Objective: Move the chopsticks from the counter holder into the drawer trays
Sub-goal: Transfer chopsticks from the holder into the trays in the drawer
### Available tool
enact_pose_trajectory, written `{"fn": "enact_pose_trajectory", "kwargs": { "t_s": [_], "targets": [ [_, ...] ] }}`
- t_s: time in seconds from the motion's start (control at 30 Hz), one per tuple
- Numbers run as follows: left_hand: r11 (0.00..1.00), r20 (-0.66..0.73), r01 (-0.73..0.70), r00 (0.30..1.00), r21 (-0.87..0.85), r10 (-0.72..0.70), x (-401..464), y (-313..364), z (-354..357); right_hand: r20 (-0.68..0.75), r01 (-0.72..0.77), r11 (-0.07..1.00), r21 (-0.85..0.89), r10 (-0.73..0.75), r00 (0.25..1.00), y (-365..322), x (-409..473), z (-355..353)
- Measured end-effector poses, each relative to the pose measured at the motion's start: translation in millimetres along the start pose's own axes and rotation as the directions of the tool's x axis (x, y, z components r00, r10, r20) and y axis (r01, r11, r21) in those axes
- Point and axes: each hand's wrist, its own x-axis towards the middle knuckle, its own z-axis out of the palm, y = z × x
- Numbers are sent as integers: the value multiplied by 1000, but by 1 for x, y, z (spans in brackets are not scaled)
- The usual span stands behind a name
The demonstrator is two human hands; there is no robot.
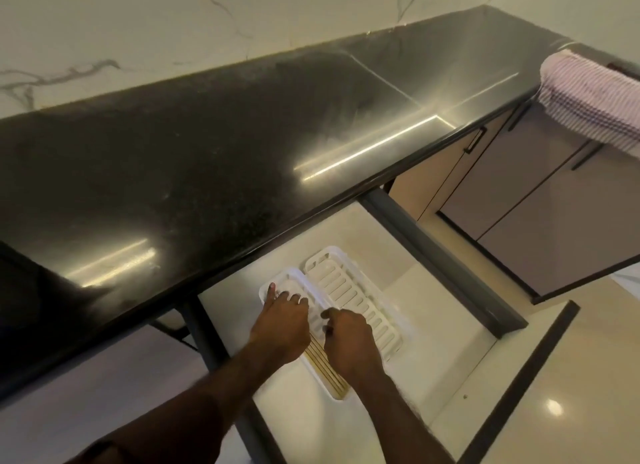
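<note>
Two white slotted trays lie side by side in the open drawer [433,290] under the counter. Several pale wooden chopsticks [327,368] lie lengthwise in the left tray [273,283]; only their near ends show between my wrists. The right tray [349,287] holds nothing that I can see. My left hand [282,321] rests on the left tray's far end, fingers spread on its rim. My right hand [346,339] hovers over the same tray with fingers curled; what it pinches is hidden. No counter holder is in view.
The black stone countertop [207,158] overhangs the drawer's back. A striped cloth [588,99] hangs over the counter edge at far right. Cabinet doors [540,200] with dark handles stand to the right. The drawer's dark side rail [450,262] runs along its right.
</note>
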Motion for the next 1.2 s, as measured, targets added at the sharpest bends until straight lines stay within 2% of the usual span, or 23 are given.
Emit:
{"fn": "enact_pose_trajectory", "kwargs": {
  "t_s": [0.13, 0.23, 0.33, 0.43, 0.53, 0.6, 0.77, 0.97, 1.2],
  "targets": [
    [965, -251, -4, 966, -263, -64, -43, -2, -68, -69, 174, 985, 12, -172, 983, -46, -21, -62],
    [883, -409, 27, 879, -468, -244, -83, -12, -131, -183, 296, 955, 4, -290, 939, -99, -40, -109],
    [881, -634, -48, 713, -471, -300, -127, -32, -192, -287, 440, 898, -3, -422, 860, -157, -64, -149],
    [881, -746, -75, 568, -467, -347, -175, -56, -237, -380, 620, 783, -57, -591, 711, -211, -89, -170],
    [857, -782, -135, 498, -497, -375, -216, -86, -256, -433, 725, 684, -79, -679, 594, -260, -105, -167],
    [850, -786, -116, 462, -514, -412, -239, -116, -256, -444, 761, 645, -74, -705, 554, -292, -109, -156],
    [763, -720, -79, 403, -642, -565, -278, -210, -226, -389, 758, 651, -39, -709, 589, -365, -105, -101],
    [700, -669, -53, 354, -712, -654, -285, -314, -195, -270, 698, 714, 63, -661, 700, -435, -87, -7],
    [534, -525, -82, 361, -841, -771, -259, -380, -172, -207, 581, 809, 89, -556, 805, -464, -61, 57]
  ]
}}
